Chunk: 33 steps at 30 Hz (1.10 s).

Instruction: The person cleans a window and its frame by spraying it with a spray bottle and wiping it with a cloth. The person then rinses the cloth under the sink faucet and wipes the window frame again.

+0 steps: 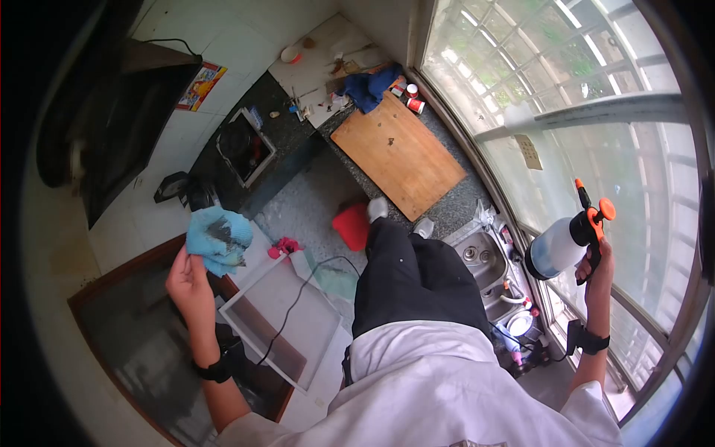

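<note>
My left hand (188,284) is closed on a light blue cleaning cloth (208,237) that carries dark, dirty stains. The cloth is held up at the left, bunched above the fingers. On the right, my right hand (598,266) grips the handle of a pump spray bottle (557,247). Its body is translucent white with bluish liquid inside, and it has a black and orange head. The bottle is held in front of the window (596,141), with its nozzle pointing up; whether the trigger is pressed I cannot tell.
A wooden board (402,155) lies on the dark counter near a blue cloth (371,88). Below the window is a metal sink (480,257) with bottles and dishes beside it. A red bucket (351,226), a white-framed screen (272,316) and a black cable (298,298) are lower down.
</note>
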{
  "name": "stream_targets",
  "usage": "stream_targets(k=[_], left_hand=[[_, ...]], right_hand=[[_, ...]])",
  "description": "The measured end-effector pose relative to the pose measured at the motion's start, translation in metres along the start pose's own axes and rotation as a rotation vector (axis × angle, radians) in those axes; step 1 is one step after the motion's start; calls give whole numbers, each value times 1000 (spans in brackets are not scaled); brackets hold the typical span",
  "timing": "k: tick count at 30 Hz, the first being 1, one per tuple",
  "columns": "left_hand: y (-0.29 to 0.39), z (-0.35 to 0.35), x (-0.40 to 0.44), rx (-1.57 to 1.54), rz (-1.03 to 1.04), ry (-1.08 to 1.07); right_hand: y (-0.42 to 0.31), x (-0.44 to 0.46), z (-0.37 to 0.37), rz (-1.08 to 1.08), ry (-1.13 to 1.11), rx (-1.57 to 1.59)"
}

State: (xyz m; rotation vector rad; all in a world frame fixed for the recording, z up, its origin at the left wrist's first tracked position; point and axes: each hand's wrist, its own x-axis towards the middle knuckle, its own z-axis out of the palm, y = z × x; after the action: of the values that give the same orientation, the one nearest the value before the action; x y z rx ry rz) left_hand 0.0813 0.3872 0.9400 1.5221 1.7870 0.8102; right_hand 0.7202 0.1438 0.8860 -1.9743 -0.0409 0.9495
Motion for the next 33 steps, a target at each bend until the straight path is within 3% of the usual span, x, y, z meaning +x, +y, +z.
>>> stream_targets(k=[5, 7, 10, 14, 18, 23, 25, 29, 33], left_hand=[[-15, 46, 36, -35, 29, -128], [-13, 75, 61, -22, 49, -129], [-17, 117, 96, 39, -8, -144], [-78, 171, 128, -46, 3, -265], [-134, 221, 124, 76, -52, -331], [-201, 239, 132, 58, -113, -409], [-230, 239, 135, 32, -130, -448], [-289, 234, 118, -84, -162, -493], [-322, 241, 116, 38, -192, -605]], right_hand=[[21, 14, -21, -95, 11, -81], [22, 23, -29, 11, -11, 40], [32, 37, -29, 28, 43, -16], [75, 58, -14, -160, 31, -219], [129, 92, 1, -196, 40, -235], [179, 111, 37, -133, 15, -146], [201, 101, 66, -216, 87, -253], [242, 83, 93, -186, 1, -274], [285, 53, 101, -22, 110, -132]])
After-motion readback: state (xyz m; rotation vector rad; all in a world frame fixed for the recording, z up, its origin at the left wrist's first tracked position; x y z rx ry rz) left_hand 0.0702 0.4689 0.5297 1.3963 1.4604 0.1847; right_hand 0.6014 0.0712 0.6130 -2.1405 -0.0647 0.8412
